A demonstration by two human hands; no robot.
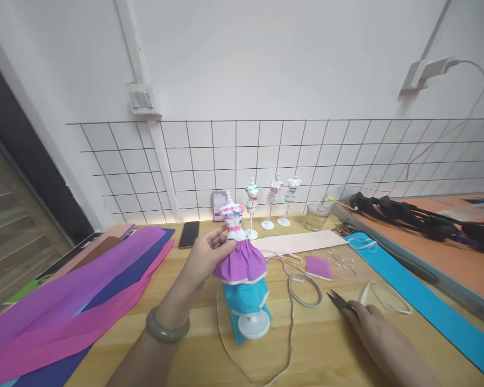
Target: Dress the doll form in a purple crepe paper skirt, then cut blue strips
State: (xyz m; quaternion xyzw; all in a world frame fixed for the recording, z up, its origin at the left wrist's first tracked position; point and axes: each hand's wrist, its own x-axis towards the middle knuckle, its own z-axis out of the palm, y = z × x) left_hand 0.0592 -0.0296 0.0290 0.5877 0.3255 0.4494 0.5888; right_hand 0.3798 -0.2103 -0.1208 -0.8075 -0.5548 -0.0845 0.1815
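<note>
My left hand (210, 250), a bangle on its wrist, is closed around the waist of a small white dress form (236, 231) with pink and blue bands on its bodice. A gathered purple skirt (242, 263) hangs over a turquoise layer (246, 296) on it. Tilted toward me, its round white base (254, 324) shows below. At the right, my right hand (375, 328) grips dark pointed thread snips (341, 301), blades slightly apart, low over the table. A grey ring (305, 290) and a pale cord (288, 344) lie between the hands.
Several coloured strips (80, 269) lie at the left beside a phone (189, 235). Behind stand more small dress forms (252, 201) and a glass (318, 216). A purple square (318, 267), a pale pink strip (298, 243) and a long blue strip (423, 306) lie rightward.
</note>
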